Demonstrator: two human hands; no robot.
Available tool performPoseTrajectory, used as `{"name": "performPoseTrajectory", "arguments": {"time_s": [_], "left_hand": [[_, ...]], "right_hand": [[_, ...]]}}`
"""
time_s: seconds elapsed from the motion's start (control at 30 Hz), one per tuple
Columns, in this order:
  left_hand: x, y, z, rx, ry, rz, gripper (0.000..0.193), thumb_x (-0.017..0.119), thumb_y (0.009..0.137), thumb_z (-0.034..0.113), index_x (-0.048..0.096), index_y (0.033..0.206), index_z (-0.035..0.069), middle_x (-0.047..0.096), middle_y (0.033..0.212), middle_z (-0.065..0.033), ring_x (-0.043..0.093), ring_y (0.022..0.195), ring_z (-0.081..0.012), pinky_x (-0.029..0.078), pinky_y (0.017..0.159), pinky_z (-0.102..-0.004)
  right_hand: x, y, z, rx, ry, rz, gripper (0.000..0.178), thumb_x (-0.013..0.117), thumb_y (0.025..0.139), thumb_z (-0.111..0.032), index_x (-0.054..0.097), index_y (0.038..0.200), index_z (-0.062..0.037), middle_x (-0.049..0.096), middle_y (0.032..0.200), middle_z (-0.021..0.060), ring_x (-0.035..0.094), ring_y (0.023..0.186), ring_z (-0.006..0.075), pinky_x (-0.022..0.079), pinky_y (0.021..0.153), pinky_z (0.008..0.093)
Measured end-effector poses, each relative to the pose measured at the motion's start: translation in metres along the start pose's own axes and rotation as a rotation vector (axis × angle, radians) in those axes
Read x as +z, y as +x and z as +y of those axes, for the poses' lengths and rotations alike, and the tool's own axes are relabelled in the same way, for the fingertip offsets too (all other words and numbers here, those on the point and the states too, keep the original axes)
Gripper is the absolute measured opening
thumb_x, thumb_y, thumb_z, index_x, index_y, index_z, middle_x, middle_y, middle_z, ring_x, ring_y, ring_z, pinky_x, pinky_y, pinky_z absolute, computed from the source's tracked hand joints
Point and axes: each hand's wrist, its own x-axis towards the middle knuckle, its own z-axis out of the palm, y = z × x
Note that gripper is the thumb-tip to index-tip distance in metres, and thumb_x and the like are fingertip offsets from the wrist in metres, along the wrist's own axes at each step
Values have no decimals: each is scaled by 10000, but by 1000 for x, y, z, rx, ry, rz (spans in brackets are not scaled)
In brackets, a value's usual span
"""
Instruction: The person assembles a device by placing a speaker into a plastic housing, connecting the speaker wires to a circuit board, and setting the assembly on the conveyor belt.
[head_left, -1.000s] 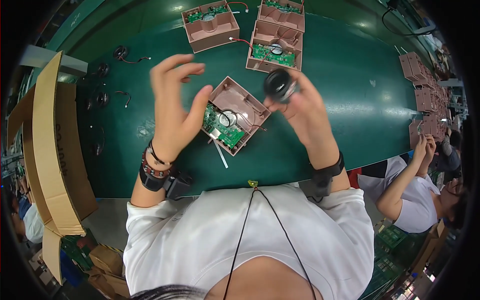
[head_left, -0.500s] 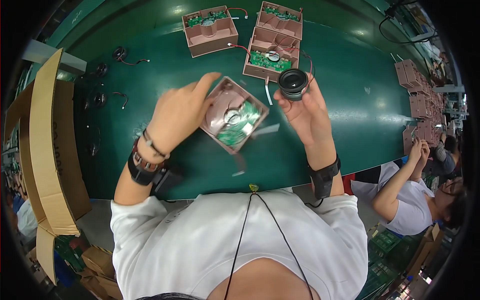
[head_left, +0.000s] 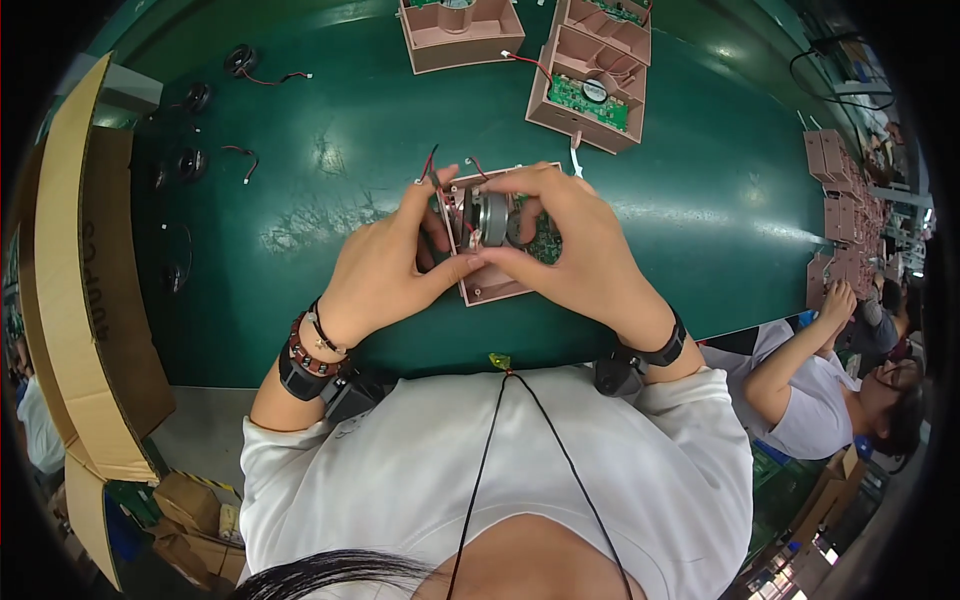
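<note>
A dusty-pink plastic speaker housing [head_left: 487,291] lies in front of me, with a green circuit board [head_left: 545,243] inside. Over its open top a round black speaker [head_left: 490,220] is tilted on its side, its metal rim showing. My right hand [head_left: 575,235] is closed around this speaker, thumb at the near side and fingers across the far side. Closed at the housing's left wall is my left hand [head_left: 385,260], its thumb reaching the speaker's near edge beside my right thumb. Red and black wires stick up by the left fingertips. My palms hide part of the housing.
Two more pink housings with boards, one [head_left: 465,50] and another [head_left: 590,130], stand at the far side. Several loose speakers [head_left: 192,163] lie on the green table [head_left: 330,120] at left. An open cardboard box [head_left: 90,300] borders the left; stacked housings [head_left: 845,215] and a co-worker [head_left: 810,390] are at right.
The right hand has brought the speaker left and down over the housing, tipping it sideways. The housing has turned straighter, and the left hand now grips its left side. My view has shifted slightly.
</note>
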Motion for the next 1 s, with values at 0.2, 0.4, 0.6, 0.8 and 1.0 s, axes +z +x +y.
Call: {"name": "performPoseTrajectory", "arguments": {"time_s": [0.2, 0.4, 0.6, 0.8, 1.0], "left_hand": [[-5, 0, 0, -29, -16, -54, 853, 768, 741, 308, 326, 1443, 108, 582, 1023, -79, 616, 746, -199, 502, 641, -310], [-1, -1, -6, 71, -107, -4, 874, 776, 720, 265, 321, 1450, 108, 491, 1175, -105, 602, 840, -211, 505, 704, -328], [-1, 1, -5, 72, -166, -52, 891, 766, 708, 223, 303, 1460, 103, 489, 1170, -105, 603, 855, -213, 505, 711, -329], [-2, 2, -6, 86, -152, -51, 898, 762, 707, 219, 296, 1465, 101, 499, 1156, -101, 607, 848, -210, 505, 706, -327], [-2, 3, -6, 87, -133, -52, 889, 761, 709, 222, 304, 1462, 103, 500, 1159, -101, 609, 842, -205, 506, 698, -324]], "right_hand": [[2, 0, -2, 16, -243, -102, 428, 744, 766, -186, 577, 1149, -94, 602, 822, 50, 533, 643, 185, 394, 738, 316], [6, 4, 1, 32, -289, -117, 428, 694, 813, -204, 538, 1194, -83, 639, 830, 72, 535, 650, 237, 377, 743, 340], [7, 9, 3, -35, -362, -170, 387, 666, 841, -181, 524, 1180, -58, 653, 877, 108, 521, 649, 284, 358, 740, 347], [2, 17, 0, -56, -468, -247, 357, 662, 839, -186, 539, 1151, -61, 650, 886, 107, 531, 654, 282, 341, 714, 348], [3, 17, 2, -82, -443, -245, 348, 665, 827, -156, 547, 1144, -73, 654, 871, 93, 534, 651, 274, 330, 714, 342]]}}
